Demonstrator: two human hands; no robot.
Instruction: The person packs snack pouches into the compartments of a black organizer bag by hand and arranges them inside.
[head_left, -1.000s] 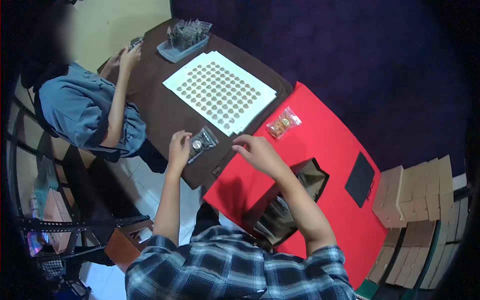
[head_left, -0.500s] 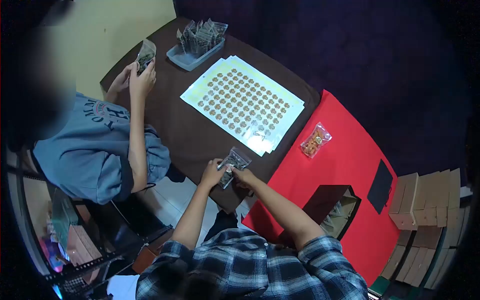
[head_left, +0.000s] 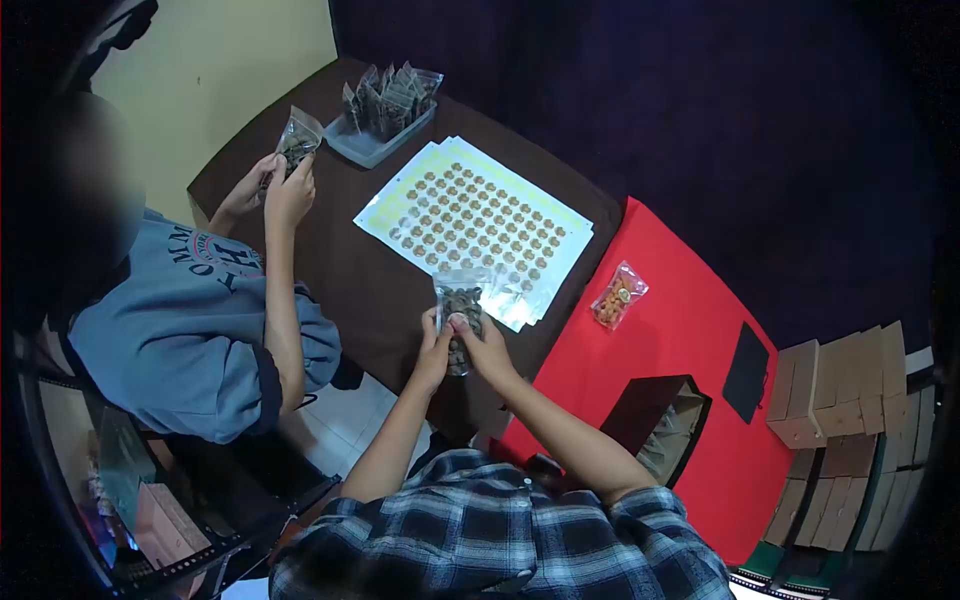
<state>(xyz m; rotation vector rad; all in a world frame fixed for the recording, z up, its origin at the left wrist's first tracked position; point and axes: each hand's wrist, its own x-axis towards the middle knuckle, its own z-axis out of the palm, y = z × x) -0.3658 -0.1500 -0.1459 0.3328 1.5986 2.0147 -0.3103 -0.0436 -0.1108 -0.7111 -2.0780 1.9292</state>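
Observation:
Between my two hands is a clear zip bag (head_left: pixel 460 300) full of small dark pieces, upright over the near edge of the brown-covered table. My left hand (head_left: pixel 432 352) is closed on the bag's left side and my right hand (head_left: pixel 489 352) on its right side. Both thumbs meet on the front of the bag, over a pale round spot that looks like a sticker, mostly covered. Just beyond the bag lie sheets of round stickers (head_left: pixel 480 215), stacked slightly askew; some spots on the top sheet look bare.
At left, a co-worker's hands (head_left: pixel 290 190) hold a similar bag (head_left: pixel 298 140). A plastic tray (head_left: pixel 368 150) of upright filled bags stands at the back. On the red cloth (head_left: pixel 690 330) lie a bag of orange snacks (head_left: pixel 619 296), an open box (head_left: pixel 672 425) and a black flat item (head_left: pixel 746 372).
The bag has gone from tilted to upright and nearer the sticker sheets, and both my thumbs are now on its front. The co-worker's bag has shifted slightly. My view has moved a little.

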